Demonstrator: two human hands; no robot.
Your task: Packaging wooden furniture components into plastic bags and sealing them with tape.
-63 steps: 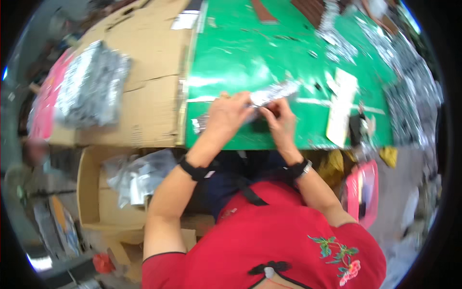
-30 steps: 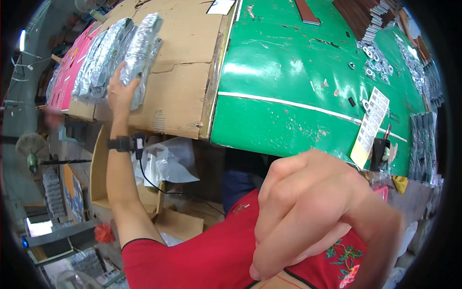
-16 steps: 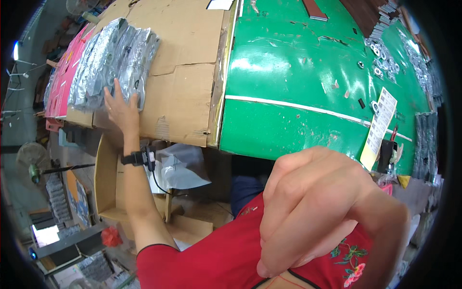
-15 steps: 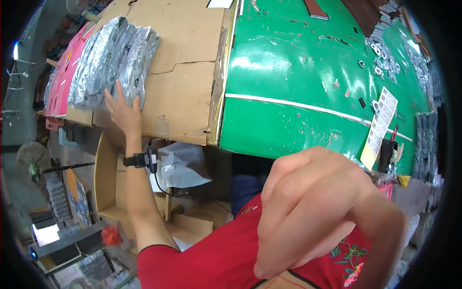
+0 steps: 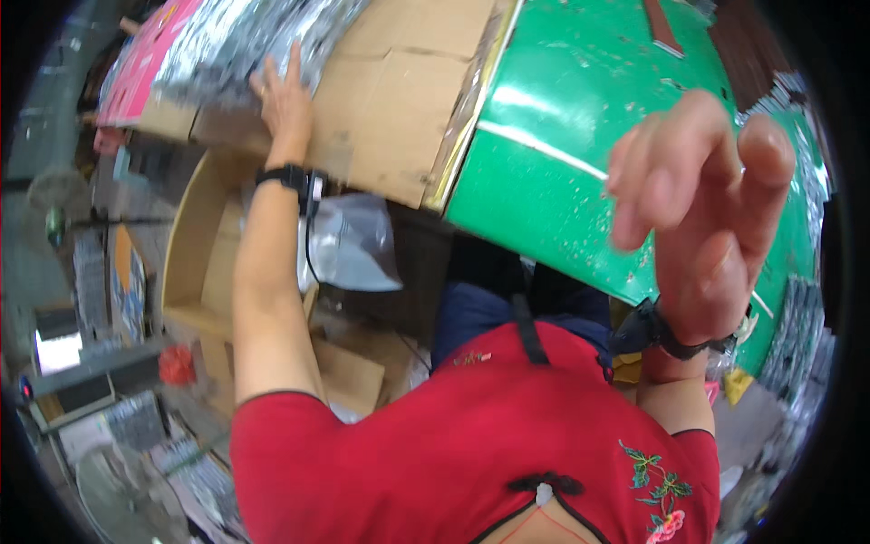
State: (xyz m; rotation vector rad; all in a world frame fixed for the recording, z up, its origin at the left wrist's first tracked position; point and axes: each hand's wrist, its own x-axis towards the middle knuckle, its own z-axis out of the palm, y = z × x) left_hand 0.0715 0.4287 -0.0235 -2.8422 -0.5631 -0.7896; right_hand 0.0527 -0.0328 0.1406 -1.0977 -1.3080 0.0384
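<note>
My left hand (image 5: 286,104) reaches out to the far left with its fingers spread. Its fingertips lie at the near edge of a row of silvery, clear-plastic-wrapped packages (image 5: 245,54); whether they press on them I cannot tell. Under that hand is a brown cardboard sheet (image 5: 399,100). Raised above the green tabletop (image 5: 544,190), my right hand (image 5: 702,199) is close to the camera, palm partly showing. Its fingers are loosely bent and apart, slightly blurred, with nothing in them. Both wrists wear black straps.
Below the table's left part stands an open cardboard box (image 5: 181,272), with a clear plastic bag (image 5: 349,240) beside it. A brown strip (image 5: 664,32) lies on the far green top. At the right edge are more wrapped packages (image 5: 790,340). A pink sheet (image 5: 149,63) borders the far left.
My right hand has moved up and away from the front of my chest, its fingers loosening apart. The view has shifted. My left hand remains by the packages, its fingers spread.
</note>
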